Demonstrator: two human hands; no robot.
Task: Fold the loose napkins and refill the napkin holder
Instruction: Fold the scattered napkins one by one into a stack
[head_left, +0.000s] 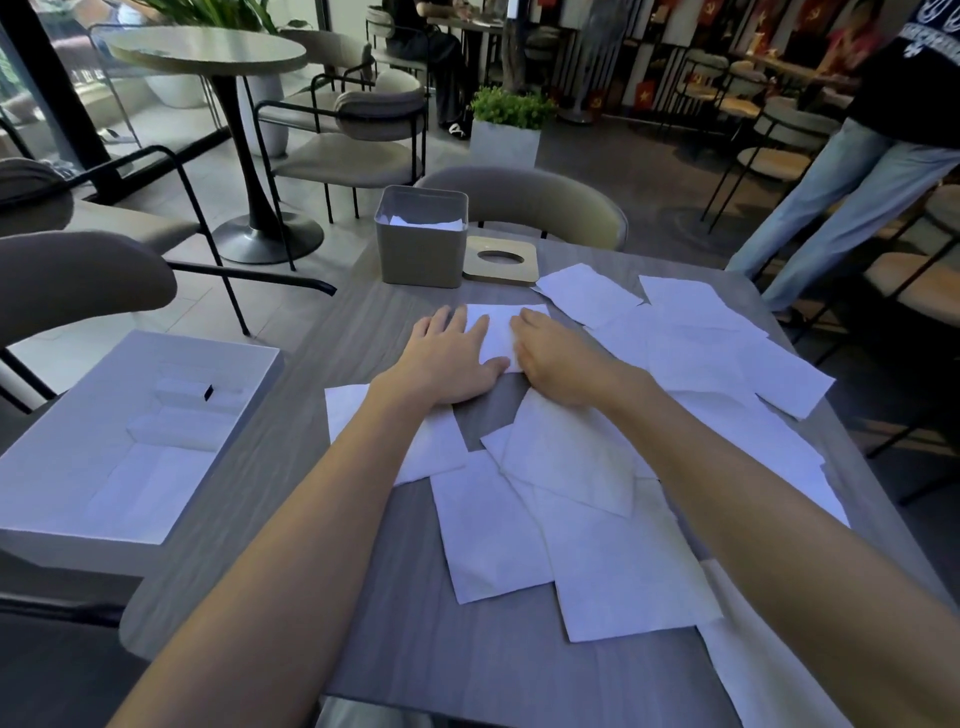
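Left hand (447, 358) and right hand (556, 358) lie flat, pressing one napkin (498, 332) mid-table (322, 519), gripping nothing. It's thin, floppy paper and probably tears easily, so I'd pinch corners gently. The holder (421, 249) is just behind.

a café; round table (208, 51); cushioned chairs (358, 140)
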